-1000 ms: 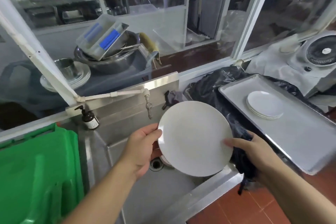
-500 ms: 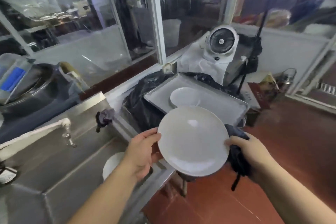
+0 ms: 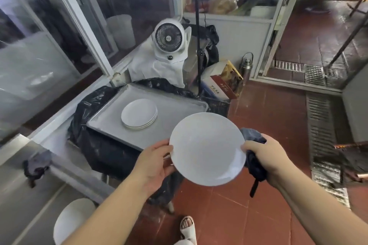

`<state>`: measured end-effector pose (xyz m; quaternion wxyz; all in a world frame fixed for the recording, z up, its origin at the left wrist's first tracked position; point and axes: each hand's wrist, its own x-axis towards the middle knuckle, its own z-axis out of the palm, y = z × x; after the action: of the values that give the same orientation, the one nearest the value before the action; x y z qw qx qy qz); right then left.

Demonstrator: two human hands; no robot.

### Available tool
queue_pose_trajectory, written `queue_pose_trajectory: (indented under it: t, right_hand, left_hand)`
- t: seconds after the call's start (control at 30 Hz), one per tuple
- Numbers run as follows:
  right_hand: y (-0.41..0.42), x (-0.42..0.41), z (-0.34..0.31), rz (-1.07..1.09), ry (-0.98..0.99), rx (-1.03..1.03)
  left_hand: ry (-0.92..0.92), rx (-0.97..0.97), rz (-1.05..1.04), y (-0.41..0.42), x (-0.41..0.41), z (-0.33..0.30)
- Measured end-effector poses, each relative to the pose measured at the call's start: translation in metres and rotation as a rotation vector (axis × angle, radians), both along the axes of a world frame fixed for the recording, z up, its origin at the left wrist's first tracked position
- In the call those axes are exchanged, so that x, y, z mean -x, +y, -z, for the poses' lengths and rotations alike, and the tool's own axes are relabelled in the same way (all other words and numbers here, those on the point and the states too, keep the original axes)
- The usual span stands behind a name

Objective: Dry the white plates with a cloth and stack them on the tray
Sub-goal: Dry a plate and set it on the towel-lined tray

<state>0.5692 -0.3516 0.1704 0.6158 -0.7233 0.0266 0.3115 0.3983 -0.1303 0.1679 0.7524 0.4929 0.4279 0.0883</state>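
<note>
A round white plate [image 3: 207, 148], smooth with a faint sheen, is held in the air above the red tiled floor [image 3: 258, 125], just in front of the near right corner of the metal tray [image 3: 179, 109]. Its left rim is gripped by the left hand [image 3: 154, 162], thumb on top; its right rim is pinched by the right hand [image 3: 265, 158], which also clutches a dark cloth [image 3: 253, 155], largely hidden behind the plate. A stack of white plates [image 3: 139, 114] is seen on the tray; their number cannot be told. Another plate [image 3: 72, 220] in the steel sink [image 3: 23, 195] is partly covered by the left forearm. Compared with half a second ago, the view has been turned rightwards, and less of the sink is shown.
</note>
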Motion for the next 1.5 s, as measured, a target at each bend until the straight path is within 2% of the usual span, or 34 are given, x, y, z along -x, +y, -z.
queue_pose_trajectory:
  t: [0.23, 0.63, 1.07, 1.5]
  right_hand:
    - [0.04, -0.058, 0.01, 0.033, -0.059, 0.133]
    - [0.203, -0.139, 0.023, -0.239, -0.201, 0.388]
    - [0.386, -0.19, 0.055, -0.699, -0.379, 0.447]
    - [0.531, -0.245, 0.117, -1.167, -0.409, 0.436]
  left_hand:
    - [0.009, 0.043, 0.003, 0.039, -0.06, 0.017]
    - [0.015, 0.137, -0.159, 0.165, -0.1, 0.038]
    - [0.03, 0.198, -0.534, 0.244, -0.1, 0.07]
    - [0.237, 0.219, -0.865, 0.279, -0.137, 0.104]
